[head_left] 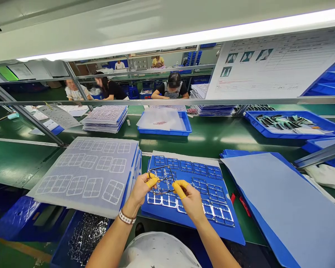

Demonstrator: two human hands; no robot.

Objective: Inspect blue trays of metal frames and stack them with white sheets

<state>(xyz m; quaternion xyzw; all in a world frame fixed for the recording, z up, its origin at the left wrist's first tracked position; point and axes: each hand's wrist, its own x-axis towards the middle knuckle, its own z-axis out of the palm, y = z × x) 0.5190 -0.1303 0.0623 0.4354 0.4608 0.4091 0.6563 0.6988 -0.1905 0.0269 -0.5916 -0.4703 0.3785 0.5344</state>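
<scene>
My left hand and my right hand, with yellow finger cots on some fingertips, pinch opposite sides of one shiny sprue frame. It is tilted up above a blue sheet. Rows of similar silvery sprue frames, each with small parts on inner bars, lie flat on that sheet. Part of the held frame is hidden by my fingers, and its small parts blend with those behind it.
Left stands a stack of sheets with frames showing through translucent covering. A bin of shiny pieces sits below. At right lie a large pale sheet and a red-handled tool. Blue trays stand behind; people sit opposite.
</scene>
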